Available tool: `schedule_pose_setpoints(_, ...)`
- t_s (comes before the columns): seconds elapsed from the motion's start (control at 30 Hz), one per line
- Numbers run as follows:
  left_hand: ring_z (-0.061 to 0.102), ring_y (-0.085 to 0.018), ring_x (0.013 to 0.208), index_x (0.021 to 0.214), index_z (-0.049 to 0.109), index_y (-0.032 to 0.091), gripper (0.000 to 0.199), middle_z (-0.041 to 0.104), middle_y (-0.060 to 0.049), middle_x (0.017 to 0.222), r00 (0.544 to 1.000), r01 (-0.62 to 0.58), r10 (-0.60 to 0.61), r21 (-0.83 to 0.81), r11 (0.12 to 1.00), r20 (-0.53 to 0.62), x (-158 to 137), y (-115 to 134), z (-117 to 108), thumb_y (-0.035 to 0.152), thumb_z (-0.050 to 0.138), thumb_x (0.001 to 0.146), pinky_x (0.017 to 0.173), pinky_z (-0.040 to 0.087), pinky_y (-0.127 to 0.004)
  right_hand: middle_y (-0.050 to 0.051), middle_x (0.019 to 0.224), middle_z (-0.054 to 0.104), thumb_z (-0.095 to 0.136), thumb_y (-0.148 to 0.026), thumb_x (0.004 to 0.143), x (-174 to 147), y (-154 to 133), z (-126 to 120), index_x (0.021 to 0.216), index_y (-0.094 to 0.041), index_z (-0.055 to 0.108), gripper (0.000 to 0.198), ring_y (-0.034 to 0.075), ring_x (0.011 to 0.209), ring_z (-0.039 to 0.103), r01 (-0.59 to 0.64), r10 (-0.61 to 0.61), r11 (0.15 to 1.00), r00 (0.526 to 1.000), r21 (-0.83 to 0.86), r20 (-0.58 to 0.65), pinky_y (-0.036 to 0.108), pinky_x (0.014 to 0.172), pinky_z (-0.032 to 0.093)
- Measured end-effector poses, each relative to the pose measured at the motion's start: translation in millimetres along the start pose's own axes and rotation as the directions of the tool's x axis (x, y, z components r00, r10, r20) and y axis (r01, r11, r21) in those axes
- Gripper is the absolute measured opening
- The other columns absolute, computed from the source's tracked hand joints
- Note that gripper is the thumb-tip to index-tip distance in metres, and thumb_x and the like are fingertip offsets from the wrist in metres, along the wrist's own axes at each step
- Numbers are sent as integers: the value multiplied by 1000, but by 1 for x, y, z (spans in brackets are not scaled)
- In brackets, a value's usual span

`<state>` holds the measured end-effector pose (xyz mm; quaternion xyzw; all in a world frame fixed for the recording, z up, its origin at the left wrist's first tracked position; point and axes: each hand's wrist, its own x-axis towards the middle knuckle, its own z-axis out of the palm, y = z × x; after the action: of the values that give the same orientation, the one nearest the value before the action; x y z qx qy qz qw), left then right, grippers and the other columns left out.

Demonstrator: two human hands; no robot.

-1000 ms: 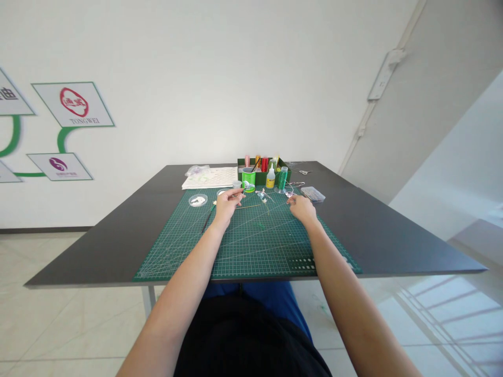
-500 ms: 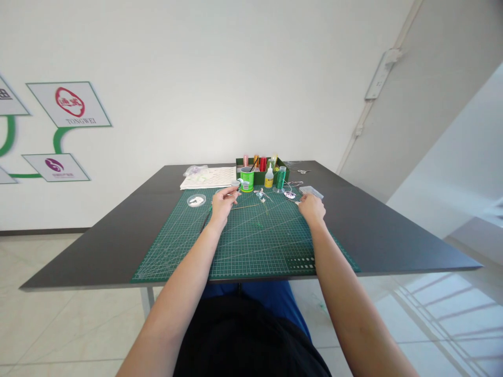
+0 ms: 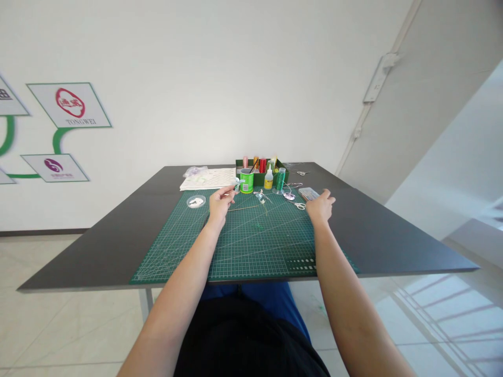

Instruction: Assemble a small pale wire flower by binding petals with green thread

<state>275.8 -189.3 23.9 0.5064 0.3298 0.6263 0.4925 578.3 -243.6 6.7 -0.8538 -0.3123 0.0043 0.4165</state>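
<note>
Table [image 3: 377, 230] dark under my green mat [image 3: 251, 241], white wall behind, left hand [image 3: 219, 201] pinching a small piece, right hand [image 3: 320, 207] fingers spread on a clear box [image 3: 308, 193].

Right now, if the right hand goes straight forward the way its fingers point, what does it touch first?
Most likely the small clear plastic box: the right hand already has its fingers spread just short of it, at the cutting mat's far right corner. Depth is hard to judge; they may already touch.

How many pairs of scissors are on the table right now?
2. One small pair of scissors lies on the green mat, just left of the right hand. Another pair lies on the bare table right of the green organizer. Clutter may hide others.
</note>
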Motion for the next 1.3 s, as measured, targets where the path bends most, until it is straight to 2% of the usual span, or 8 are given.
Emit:
schedule_pose_setpoints(0.17,52,-8,54,96,78,14,35,75,-8,81,1000,-12,12,12,1000,10,-2,0,2,24,75,63,47,34,-21,22,141,39,50,-13,76,5,4,4,139,-19,40,64,37,124,48,-38,53,992,990,117,-131,48,94,46)
schedule_pose_setpoints(0.37,53,-9,56,96,78,14,36,75,-9,84,1000,-21,21,19,1000,2,-1,-1,0,24,75,62,48,35,-21,17,145,44,47,-16,80,10,6,2,127,-22,57,49,35,125,48,-57,76,987,988,147,-131,56,96,43)
schedule_pose_setpoints(0.47,54,-9,57,96,78,14,36,75,-9,84,1000,-20,20,16,1000,-4,0,0,0,24,75,62,49,35,-21,19,126,61,46,-27,88,10,3,-5,106,-19,72,33,35,116,55,-97,111,981,991,170,-77,55,97,43)
schedule_pose_setpoints(0.63,52,-9,56,97,78,14,36,75,-8,83,999,-22,22,15,1000,-27,0,0,-1,23,74,62,49,36,-21,21,92,71,45,-38,91,11,-1,-12,83,-16,78,40,36,99,64,-123,138,974,988,188,-70,50,92,48)
schedule_pose_setpoints(0.83,53,-9,58,100,77,13,38,75,-9,85,999,-27,28,34,999,-32,1,-1,-3,25,75,64,52,38,-22,17,103,67,60,-30,79,16,8,-2,94,-19,69,22,33,101,60,-79,99,983,988,164,-117,47,89,49)
schedule_pose_setpoints(1.03,60,-12,64,98,78,15,33,76,-9,86,999,-37,38,61,997,-19,0,-2,-2,23,74,67,54,42,-23,15,138,51,57,-18,71,14,9,2,135,-25,45,66,33,123,50,-31,64,981,983,191,-170,49,94,45)
schedule_pose_setpoints(1.2,62,-14,66,97,78,15,31,76,-8,84,997,-68,65,87,994,32,-1,-3,1,23,76,67,56,45,-23,15,138,52,51,-21,79,5,-3,-2,125,-20,56,45,33,128,45,146,-107,965,977,218,-183,49,101,40)
schedule_pose_setpoints(1.3,60,-13,63,96,79,15,30,75,-8,82,995,-83,76,121,989,62,-3,-5,2,23,75,68,57,47,-25,15,126,61,51,-19,80,-6,-15,2,114,-16,64,37,29,115,53,298,-264,922,951,247,-160,44,101,40)
